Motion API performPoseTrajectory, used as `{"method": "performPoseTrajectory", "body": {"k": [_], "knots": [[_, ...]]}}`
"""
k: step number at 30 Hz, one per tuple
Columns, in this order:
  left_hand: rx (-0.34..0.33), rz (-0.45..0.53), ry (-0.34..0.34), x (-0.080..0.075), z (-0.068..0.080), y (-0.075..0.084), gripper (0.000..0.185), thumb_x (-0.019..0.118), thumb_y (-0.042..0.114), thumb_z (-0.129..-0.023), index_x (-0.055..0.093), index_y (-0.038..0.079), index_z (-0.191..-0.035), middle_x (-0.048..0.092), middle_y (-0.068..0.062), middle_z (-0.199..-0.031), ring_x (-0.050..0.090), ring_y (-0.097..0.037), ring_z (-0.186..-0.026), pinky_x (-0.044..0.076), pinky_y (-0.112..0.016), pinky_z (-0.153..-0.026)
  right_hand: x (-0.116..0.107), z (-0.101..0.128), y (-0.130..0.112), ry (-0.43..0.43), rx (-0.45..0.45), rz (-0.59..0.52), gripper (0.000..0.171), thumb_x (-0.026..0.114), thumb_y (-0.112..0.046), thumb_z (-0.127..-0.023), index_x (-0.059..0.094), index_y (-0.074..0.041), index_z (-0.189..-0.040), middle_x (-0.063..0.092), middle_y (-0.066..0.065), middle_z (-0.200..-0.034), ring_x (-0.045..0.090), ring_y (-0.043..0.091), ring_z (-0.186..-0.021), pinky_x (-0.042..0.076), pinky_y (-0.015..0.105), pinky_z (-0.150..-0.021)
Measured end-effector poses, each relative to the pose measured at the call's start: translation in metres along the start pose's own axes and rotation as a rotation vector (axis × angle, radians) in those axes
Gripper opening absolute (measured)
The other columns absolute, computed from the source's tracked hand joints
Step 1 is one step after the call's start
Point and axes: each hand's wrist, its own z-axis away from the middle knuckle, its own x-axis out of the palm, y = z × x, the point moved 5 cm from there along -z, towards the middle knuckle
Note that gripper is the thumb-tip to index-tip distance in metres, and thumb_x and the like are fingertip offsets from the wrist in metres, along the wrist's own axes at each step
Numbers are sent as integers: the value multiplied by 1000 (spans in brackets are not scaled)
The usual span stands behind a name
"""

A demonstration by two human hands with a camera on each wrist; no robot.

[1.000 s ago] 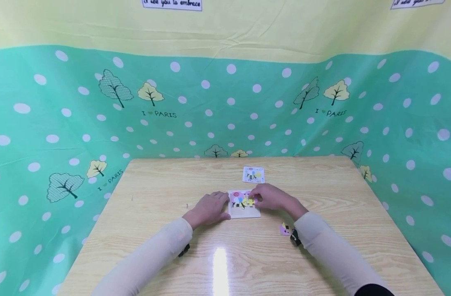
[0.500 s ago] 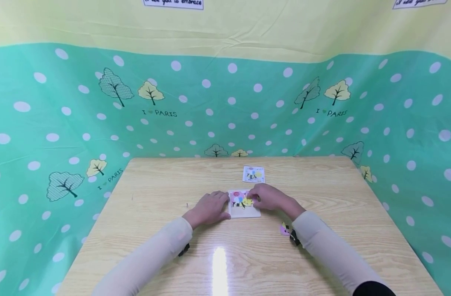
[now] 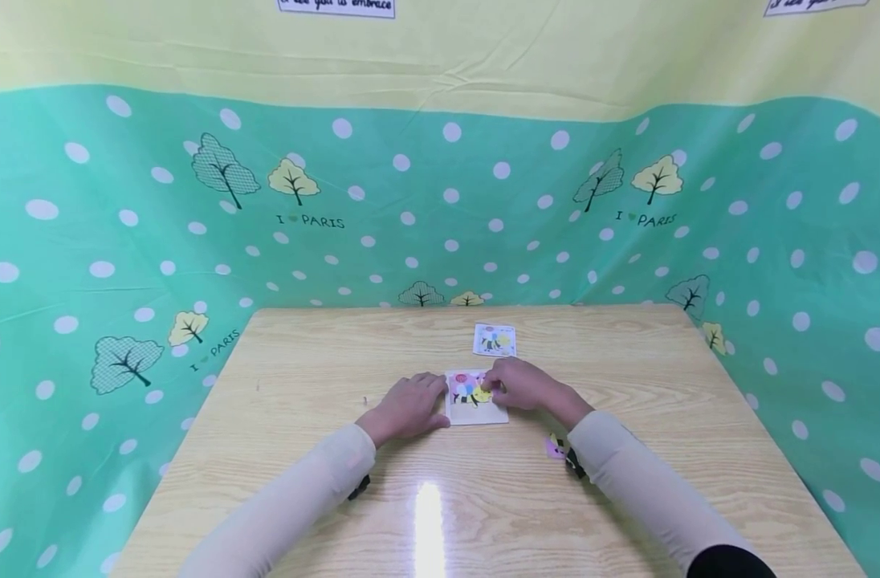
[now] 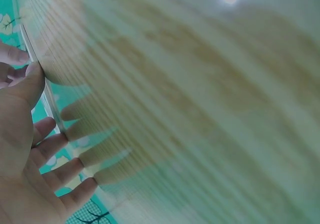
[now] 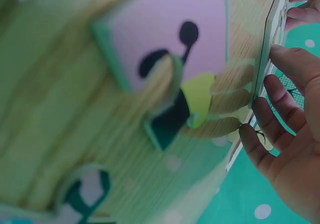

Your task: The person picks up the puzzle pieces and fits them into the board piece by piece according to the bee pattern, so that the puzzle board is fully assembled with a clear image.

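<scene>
Puzzle board [image 3: 476,409] lying mid-desk | right hand [image 3: 527,385] fingers now pressing the yellow piece [image 3: 481,394] flat, no longer sliding it: piece seating | left hand [image 3: 407,408] resting flat, fingers relaxed, bracing board's left edge.
</scene>
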Motion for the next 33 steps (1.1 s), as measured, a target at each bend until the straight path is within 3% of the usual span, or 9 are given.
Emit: {"method": "performPoseTrajectory", "body": {"k": [8, 15, 21, 27, 33], "knots": [[-2, -1, 3, 0, 0, -1, 73, 63, 62, -92, 51, 12, -144, 54, -10, -151, 51, -29, -141, 51, -50, -109, 0, -2, 0, 2, 7, -17, 21, 73, -12, -87, 76, -16, -108, 64, -5, -95, 56, 11, -90, 54, 35, -91], [-1, 6, 6, 0, 0, -1, 72, 64, 61, -92, 51, 12, -144, 54, -11, -151, 51, -29, -141, 50, -50, -109, -1, 3, -1, -2, -29, -8, 26, 71, -16, -90, 75, -16, -116, 65, -5, -97, 56, 10, -90, 54, 34, -89], [3, 1, 7, -2, 2, 2, 72, 64, 61, -92, 52, 12, -143, 55, -11, -150, 51, -29, -140, 51, -50, -109, -6, 19, -3, 29, -40, -37, 34, 68, -16, -94, 71, -13, -128, 69, 0, -105, 57, 10, -89, 55, 32, -86], [0, 7, 12, -3, 2, 2, 72, 65, 60, -92, 52, 12, -142, 54, -11, -150, 51, -31, -140, 50, -51, -110, -13, 40, -2, 59, -8, -69, 36, 71, -18, -92, 70, -12, -127, 71, 4, -116, 64, 17, -104, 56, 40, -97], [0, 0, 7, 0, 1, 2, 70, 64, 61, -92, 52, 12, -142, 54, -11, -150, 51, -30, -141, 49, -50, -111, -12, 61, 6, 36, 67, -119, 26, 73, -19, -92, 72, -13, -117, 68, -8, -97, 61, 9, -91, 56, 34, -88]]}}
